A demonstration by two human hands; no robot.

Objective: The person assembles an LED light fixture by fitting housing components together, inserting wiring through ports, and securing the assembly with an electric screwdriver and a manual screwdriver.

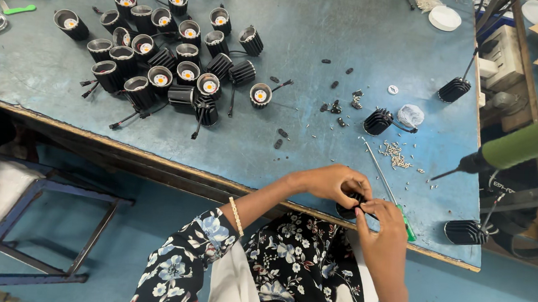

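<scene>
Though mostly hidden, a black finned part (348, 208) sits clamped in both hands' (336, 184) grip.

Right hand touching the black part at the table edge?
Touching. Head view: right hand fingers press on the black part, with the left hand gripping it too.

Black ribbed lamp housing (347, 208), at table edge

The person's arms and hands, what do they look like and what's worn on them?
Both hands are bare, the left hand and the right hand. The left arm has a dark sleeve printed with pale flowers, and a thin light bracelet. The right forearm is uncovered.
</scene>
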